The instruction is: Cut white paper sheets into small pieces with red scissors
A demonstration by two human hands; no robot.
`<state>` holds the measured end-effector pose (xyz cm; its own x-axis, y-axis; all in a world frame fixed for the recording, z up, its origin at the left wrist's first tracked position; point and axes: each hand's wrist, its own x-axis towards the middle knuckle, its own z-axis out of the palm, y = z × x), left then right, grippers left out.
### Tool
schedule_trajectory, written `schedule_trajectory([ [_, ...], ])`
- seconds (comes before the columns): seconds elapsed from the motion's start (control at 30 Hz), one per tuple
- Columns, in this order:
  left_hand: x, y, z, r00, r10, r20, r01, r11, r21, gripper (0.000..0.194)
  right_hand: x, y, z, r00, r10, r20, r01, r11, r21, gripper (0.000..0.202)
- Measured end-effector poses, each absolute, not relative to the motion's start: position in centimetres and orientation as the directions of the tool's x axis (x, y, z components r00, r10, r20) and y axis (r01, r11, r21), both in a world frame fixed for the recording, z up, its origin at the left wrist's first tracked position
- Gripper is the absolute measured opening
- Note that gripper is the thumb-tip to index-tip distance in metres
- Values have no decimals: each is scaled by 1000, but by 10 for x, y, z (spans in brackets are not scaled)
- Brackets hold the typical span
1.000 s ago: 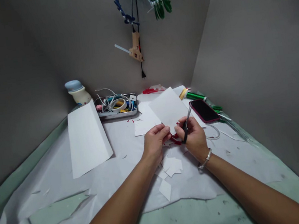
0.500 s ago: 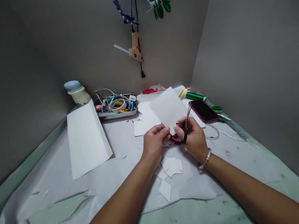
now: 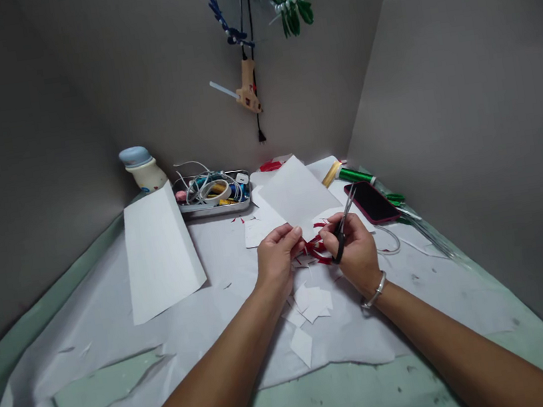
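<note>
My left hand (image 3: 279, 255) pinches one end of a red strip (image 3: 314, 248), its thumb against the fingertips. My right hand (image 3: 356, 249), with a silver bangle on the wrist, holds scissors (image 3: 340, 244) by the black handle. The blades slant up, away from the strip. My right thumb and finger are also close to the red strip's other side; whether they grip it is unclear. A white square sheet (image 3: 299, 193) lies just beyond my fingers on other white papers. Small white paper cut-outs (image 3: 314, 302) lie in front of my hands.
A folded white sheet (image 3: 160, 253) stands at left before a jar with a blue lid (image 3: 143, 169). Beside it is a metal tray (image 3: 216, 209) of tape and cords. A phone (image 3: 371, 201) and green roll (image 3: 356, 175) lie right. A glue gun (image 3: 248, 89) hangs on the wall.
The white square sheet has left my fingers and shifted back and left. More of the red strip now shows between my hands. The scissors stay in my right hand.
</note>
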<state>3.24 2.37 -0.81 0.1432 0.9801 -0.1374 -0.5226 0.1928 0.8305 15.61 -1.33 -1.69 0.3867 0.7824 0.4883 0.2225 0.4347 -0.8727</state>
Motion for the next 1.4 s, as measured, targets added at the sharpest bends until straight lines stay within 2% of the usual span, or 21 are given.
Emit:
schedule_trajectory([
  [0.27, 35, 18, -9, 190, 975, -112, -513, 196, 836, 22, 154, -14, -17, 363, 815, 451, 206, 402, -892, 17],
  [0.47, 37, 17, -12, 250, 962, -113, -494, 227, 839, 23, 156, -15, -17, 373, 816, 441, 263, 363, -894, 16],
  [0.6, 36, 18, -11, 296, 952, -77, -531, 231, 815, 19, 158, -13, -20, 376, 814, 443, 288, 352, -891, 18],
  [0.73, 34, 18, -10, 341, 939, -40, -569, 240, 786, 23, 159, -11, -22, 376, 816, 440, 285, 350, -892, 19],
  [0.93, 35, 18, -10, 290, 954, -81, -506, 224, 833, 22, 158, -13, -21, 362, 822, 440, 286, 352, -891, 19],
  [1.13, 37, 18, -10, 244, 969, -45, -431, 150, 890, 18, 157, -13, -21, 354, 823, 445, 276, 363, -890, 20],
  [1.4, 36, 16, -6, 272, 962, -31, -454, 156, 877, 20, 156, -16, -18, 331, 826, 457, 263, 384, -885, 17],
])
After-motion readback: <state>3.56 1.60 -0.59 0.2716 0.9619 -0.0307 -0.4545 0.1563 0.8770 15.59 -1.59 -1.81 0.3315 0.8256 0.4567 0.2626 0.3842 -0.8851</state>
